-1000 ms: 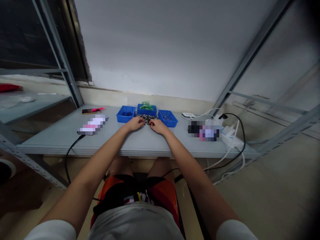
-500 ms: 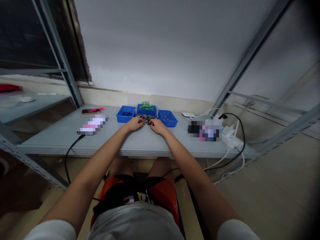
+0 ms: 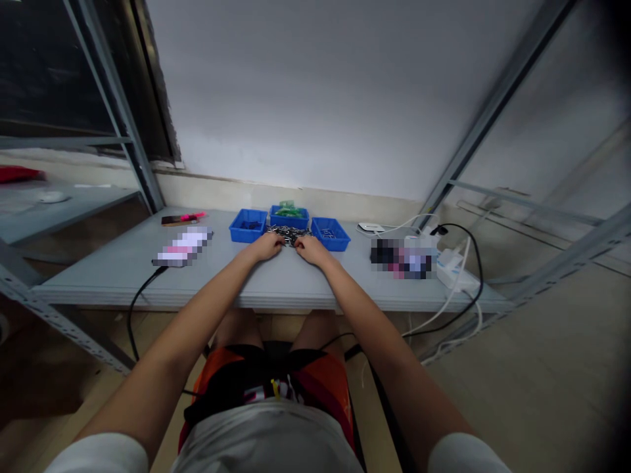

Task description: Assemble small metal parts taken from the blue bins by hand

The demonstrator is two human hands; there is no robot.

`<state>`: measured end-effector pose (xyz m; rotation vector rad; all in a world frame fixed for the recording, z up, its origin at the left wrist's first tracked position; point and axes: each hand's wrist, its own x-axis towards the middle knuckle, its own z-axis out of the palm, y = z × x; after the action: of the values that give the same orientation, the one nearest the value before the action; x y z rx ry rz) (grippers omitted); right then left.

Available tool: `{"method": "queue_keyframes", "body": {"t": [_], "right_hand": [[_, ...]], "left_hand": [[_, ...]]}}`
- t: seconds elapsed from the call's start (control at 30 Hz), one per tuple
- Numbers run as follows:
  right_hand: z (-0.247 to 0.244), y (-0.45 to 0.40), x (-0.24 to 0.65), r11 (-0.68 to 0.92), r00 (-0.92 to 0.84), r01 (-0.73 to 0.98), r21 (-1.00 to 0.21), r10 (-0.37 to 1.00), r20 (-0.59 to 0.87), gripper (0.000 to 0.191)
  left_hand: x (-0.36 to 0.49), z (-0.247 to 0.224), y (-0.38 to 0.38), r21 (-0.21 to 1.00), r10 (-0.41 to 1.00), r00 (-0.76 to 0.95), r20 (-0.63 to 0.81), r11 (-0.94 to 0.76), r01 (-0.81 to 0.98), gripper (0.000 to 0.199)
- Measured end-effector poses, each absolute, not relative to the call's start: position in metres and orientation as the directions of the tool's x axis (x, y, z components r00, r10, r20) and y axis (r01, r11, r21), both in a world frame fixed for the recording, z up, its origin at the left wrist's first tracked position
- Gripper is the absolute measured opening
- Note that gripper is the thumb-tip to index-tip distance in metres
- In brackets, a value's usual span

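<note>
A loose heap of small, thin, silvery and dark pieces (image 3: 290,233) lay on the flat grey tabletop (image 3: 280,286). The left hand (image 3: 269,246) and right hand (image 3: 311,249) met its near edge, fingers curled inward, probably to work from both sides; whether either pinched a piece, I cannot tell. Rectangular blue plastic trays bordered the heap, seemingly for short reaches: a left tray (image 3: 244,235), a middle tray (image 3: 298,221) with green, film-like material (image 3: 290,211), and a right tray (image 3: 332,245). A pixelated, phone-like slab (image 3: 183,247) lay well apart, apparently outside the forearms' path.
</note>
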<state>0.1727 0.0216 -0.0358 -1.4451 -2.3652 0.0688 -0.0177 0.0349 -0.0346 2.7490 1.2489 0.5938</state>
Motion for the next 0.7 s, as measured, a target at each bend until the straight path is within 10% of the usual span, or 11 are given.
{"method": "queue_keyframes", "body": {"t": [0.7], "right_hand": [[-0.03,0.0149,0.1694,0.567,-0.432,0.73,-0.381,0.816,0.385,0.015]], "left_hand": [[-0.0148,-0.0323,0.0295,0.445,0.739,0.515,0.434,-0.673,0.591,0.005]]}}
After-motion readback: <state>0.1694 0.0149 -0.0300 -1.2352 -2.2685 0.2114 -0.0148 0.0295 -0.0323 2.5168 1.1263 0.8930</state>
